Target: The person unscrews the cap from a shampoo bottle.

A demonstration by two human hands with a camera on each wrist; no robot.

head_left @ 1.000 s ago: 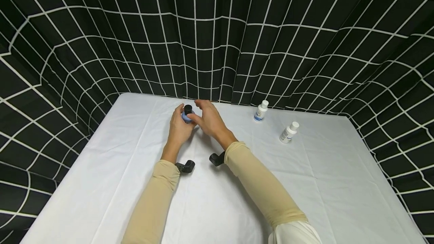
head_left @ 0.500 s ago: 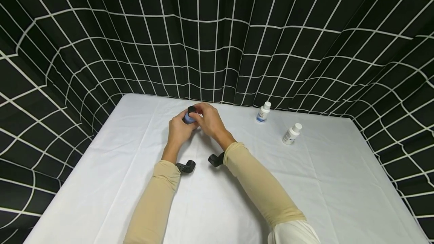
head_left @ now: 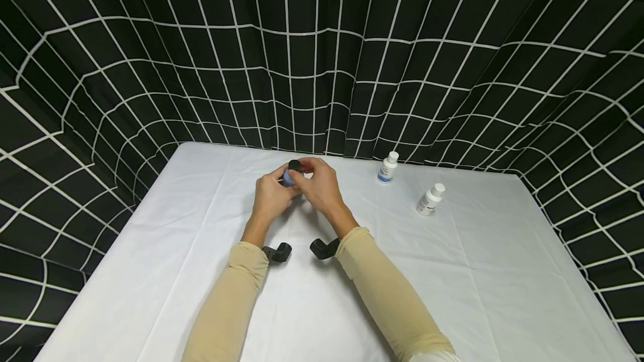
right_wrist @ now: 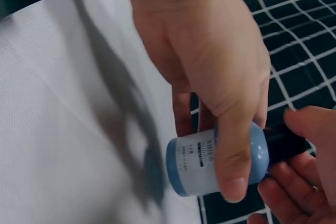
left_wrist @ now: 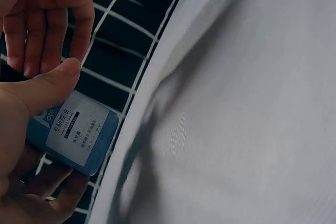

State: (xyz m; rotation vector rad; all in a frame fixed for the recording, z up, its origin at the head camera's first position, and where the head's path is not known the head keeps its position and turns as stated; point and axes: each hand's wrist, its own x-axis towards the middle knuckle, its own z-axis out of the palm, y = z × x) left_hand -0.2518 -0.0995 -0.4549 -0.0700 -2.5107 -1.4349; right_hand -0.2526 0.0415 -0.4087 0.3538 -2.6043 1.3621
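A small blue bottle (head_left: 288, 177) with a white printed label is held up near the table's far side, left of centre. My left hand (head_left: 271, 197) grips its body, the thumb lying across the label in the right wrist view. The black cap (head_left: 294, 165) is between the thumb and fingers of my right hand (head_left: 323, 186). In the left wrist view, the bottle's label (left_wrist: 76, 129) faces the camera, while my left thumb and the right fingers hide its upper end.
Two white bottles, one with a blue-banded label (head_left: 387, 169) and one farther right (head_left: 429, 201), stand on the white-clothed table (head_left: 382, 272). A black curtain with white grid lines (head_left: 312, 49) hangs behind and at both sides. Each wrist wears a black camera mount.
The blue bottle and both hands have shifted a little to the right. My right fingers, earlier spread beside the bottle, have closed in around its black cap.
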